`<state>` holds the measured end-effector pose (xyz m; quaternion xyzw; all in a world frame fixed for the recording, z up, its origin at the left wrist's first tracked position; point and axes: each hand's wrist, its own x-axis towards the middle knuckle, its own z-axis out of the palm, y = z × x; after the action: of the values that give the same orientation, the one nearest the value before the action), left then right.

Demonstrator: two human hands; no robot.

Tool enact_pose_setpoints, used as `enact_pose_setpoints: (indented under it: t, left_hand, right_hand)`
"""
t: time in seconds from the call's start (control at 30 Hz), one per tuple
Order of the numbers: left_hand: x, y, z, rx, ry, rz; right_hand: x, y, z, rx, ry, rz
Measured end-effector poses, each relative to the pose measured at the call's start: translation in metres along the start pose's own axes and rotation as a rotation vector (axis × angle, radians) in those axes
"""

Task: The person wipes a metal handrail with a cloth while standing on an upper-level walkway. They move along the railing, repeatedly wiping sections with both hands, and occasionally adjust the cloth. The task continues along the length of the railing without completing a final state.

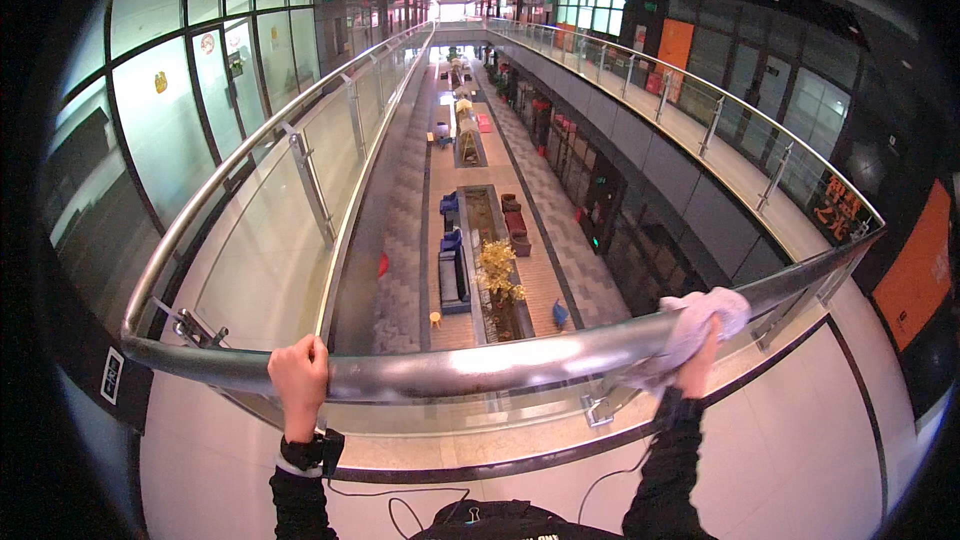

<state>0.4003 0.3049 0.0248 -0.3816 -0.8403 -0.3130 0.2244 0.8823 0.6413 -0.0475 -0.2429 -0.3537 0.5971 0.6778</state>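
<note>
A round stainless steel handrail point(480, 371) crosses in front of me on top of a glass balustrade. My left hand point(300, 376) is closed around the rail towards its left end, with a black strapped device on the wrist. Towards the right, my right hand point(699, 360) presses a pale pinkish cloth point(705, 326) onto the rail; the cloth drapes over the top and down the near side. Part of that hand is hidden by the cloth. Thin black cables hang near both sleeves.
Below the rail lies a lower floor with a yellow-leaved plant point(498, 270), a dark sofa point(452, 281) and armchairs. Glass balustrades run away on both sides, the left one carried by metal posts point(309, 184). Frosted glass partitions point(161, 105) stand at the left, an orange panel point(916, 262) at the right.
</note>
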Motion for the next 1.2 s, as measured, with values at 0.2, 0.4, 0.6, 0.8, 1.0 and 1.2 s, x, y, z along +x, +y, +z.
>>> enact_pose_setpoints:
  t: [0.2, 0.4, 0.6, 0.8, 1.0, 1.2]
  left_hand:
    - [0.0, -0.007, 0.002, 0.028, -0.01, 0.016]
    - [-0.002, -0.015, 0.002, 0.01, -0.024, 0.098]
    - [-0.002, -0.016, 0.006, -0.024, -0.009, 0.096]
    - [-0.001, -0.012, 0.007, 0.044, 0.024, 0.07]
    - [-0.001, -0.009, 0.006, 0.096, 0.025, 0.051]
    - [-0.002, -0.008, 0.006, 0.051, 0.024, 0.053]
  right_hand:
    - [-0.145, 0.098, 0.138, 0.252, 0.077, 0.218]
    - [-0.141, 0.112, 0.131, 0.348, 0.099, 0.291]
    - [-0.028, 0.027, 0.026, 0.143, -0.026, 0.115]
    - [0.069, -0.035, -0.06, 0.134, -0.081, 0.059]
    - [0.051, 0.01, -0.019, -0.642, 0.605, -0.526]
    - [-0.101, 0.044, 0.104, -1.512, -0.114, -0.795]
